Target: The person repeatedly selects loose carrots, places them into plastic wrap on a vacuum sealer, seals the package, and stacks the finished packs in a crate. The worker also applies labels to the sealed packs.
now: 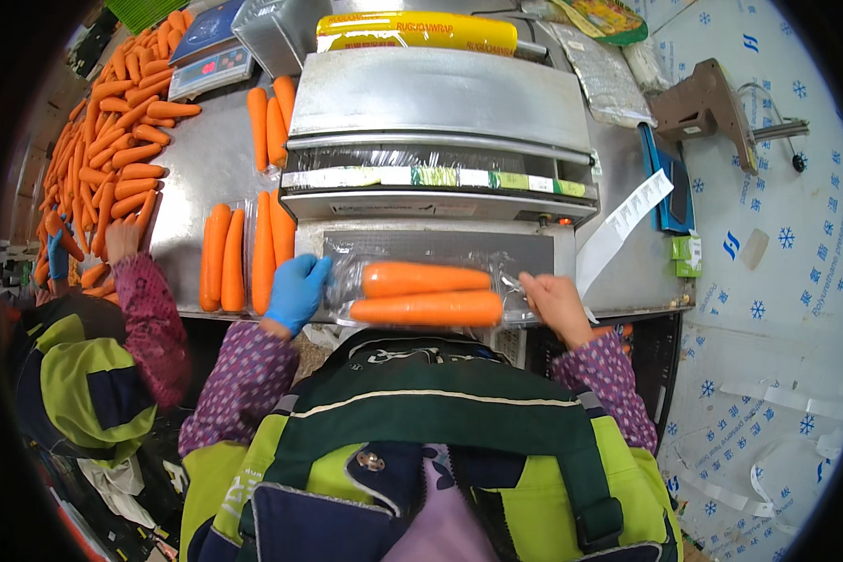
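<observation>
Two large carrots (pixel 427 309) lie side by side in clear plastic film (pixel 343 288) at the front edge of the wrapping machine (pixel 435 91). My left hand (pixel 296 291), in a blue glove, holds the film at the pack's left end. At the opposite end, my bare right hand (pixel 556 303) pinches the gathered film between thumb and fingers. The pack hangs level between both hands, partly over the machine's dark plate (pixel 449 242). Whether a tray lies under these carrots is hard to tell. Just left of my glove are carrots in a clear tray (pixel 223 260).
A carrot heap (pixel 126 119) covers the table's left side, where a co-worker's hand (pixel 123 242) reaches in. Behind stand a digital scale (pixel 214 67) and a yellow wrap roll (pixel 414 31). Rightward are a label strip (pixel 625 214) and a brown device (pixel 702 105) by the wall.
</observation>
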